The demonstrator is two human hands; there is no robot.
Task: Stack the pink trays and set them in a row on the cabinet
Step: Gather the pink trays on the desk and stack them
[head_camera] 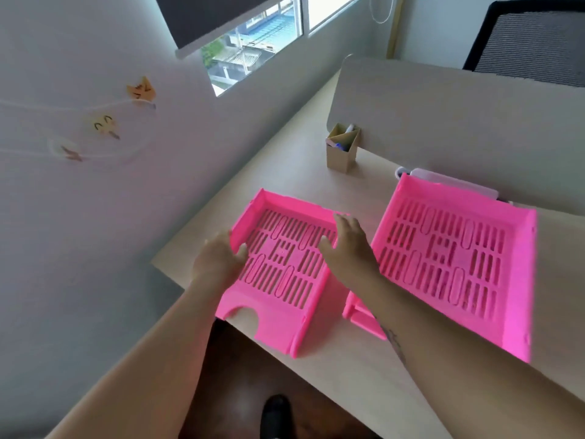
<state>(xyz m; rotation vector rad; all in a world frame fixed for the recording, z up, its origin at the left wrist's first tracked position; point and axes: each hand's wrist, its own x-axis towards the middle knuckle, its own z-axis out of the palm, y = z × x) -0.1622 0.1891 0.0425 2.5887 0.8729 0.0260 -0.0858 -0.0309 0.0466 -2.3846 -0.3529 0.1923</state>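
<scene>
– Pink trays (278, 267): how many counted?

– 3, as far as can be told. 1 between the hands, 2 more just to the right of the right hand (351, 245).

– Hands doing what?

– Left hand (218, 264) clasped on the left wall of the held tray (285, 280), thumb hooked inside over the slotted floor, fingers hidden behind the wall. Right hand laid over the right wall, fingers loosely spread and curved across the rim; not plainly closed round it.

– Held tray lifted or down?

– Hard to say. Near end past the edge of the bench (348, 375), notched front toward the body, far end over the bench top.

– And the 2 to the right?

– Already stacked, by the look of it: top tray (449, 261) tilted, sitting on a lower tray (364, 321) showing only at its near corner, under the right forearm.

– So how far along?

– Roughly the middle, judged from the layout. 1 stack of 2 made; held tray not yet on any stack. Probably next: up and across to the right, onto the top tray.

– And the row on the cabinet?

– Not begun, as far as seen. No cabinet identified for certain; only the bench, with a small cardboard pen box (343, 150) well beyond the fingertips.
</scene>
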